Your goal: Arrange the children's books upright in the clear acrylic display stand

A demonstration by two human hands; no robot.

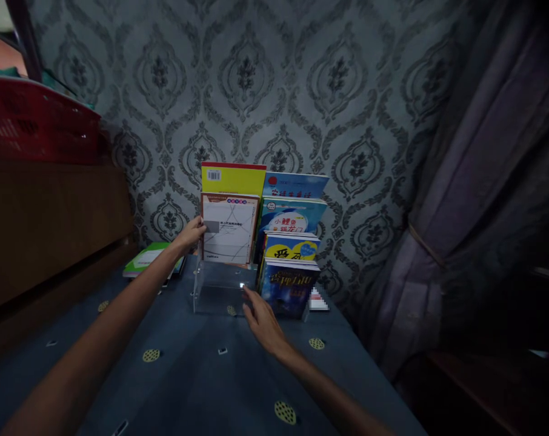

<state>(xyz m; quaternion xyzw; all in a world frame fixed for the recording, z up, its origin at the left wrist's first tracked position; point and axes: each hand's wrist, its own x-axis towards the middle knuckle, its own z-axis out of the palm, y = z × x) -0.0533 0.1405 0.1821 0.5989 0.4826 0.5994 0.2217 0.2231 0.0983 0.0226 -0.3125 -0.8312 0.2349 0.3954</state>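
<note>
A clear acrylic tiered book rack [220, 298] stands on the dark blue cloth. My left hand [193, 234] has its fingers closed at the left edge of a white book with a brown border [229, 242], which stands upright in the rack. Behind that book rises a yellow book with a red top edge [238, 178]. My right hand [263, 321], fingers loosely stretched, is at the rack's low front panel; whether it touches is unclear. Right of it, books stand in rising tiers: a dark blue one [287, 290], a yellow and blue one [297, 248], and two blue ones [281, 219] behind.
A green book [149, 255] lies atop others on the cloth at left. A brown wooden cabinet [51, 224] bears a red plastic basket [38, 124]. Patterned wallpaper [283, 79] rises behind, and a tied purple curtain [420, 260] hangs at right.
</note>
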